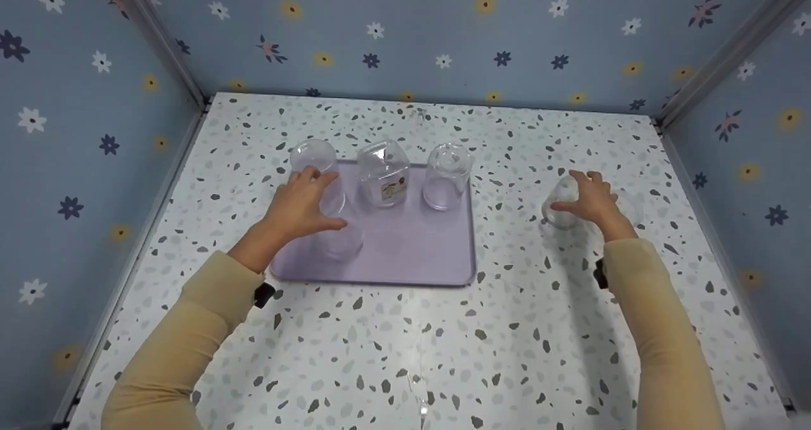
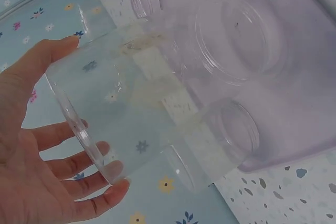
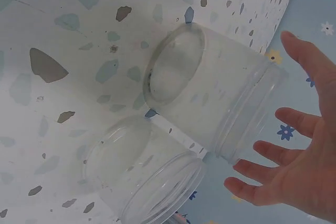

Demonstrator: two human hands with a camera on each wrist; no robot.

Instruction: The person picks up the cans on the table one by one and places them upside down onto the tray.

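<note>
Here, 3 flowered walls (image 1: pixel 418 31) border a speckled tabletop (image 1: pixel 393 347) bearing jars (image 3: pixel 210 93).

A white tabletop (image 1: pixel 393 354) scattered with grey chips spreads beneath and around the left hand (image 1: pixel 298 205) and right hand (image 1: pixel 594 201). Beyond both hands stands a blue back panel (image 1: pixel 431 18) printed with white, yellow and dark blue flowers, with a similar left panel (image 1: pixel 70 145) outward of the left hand and right panel (image 1: pixel 760 139) outward of the right. Grey corner strips, a left strip (image 1: pixel 162 37) and a right strip (image 1: pixel 728 51), rise beyond each hand.
</note>
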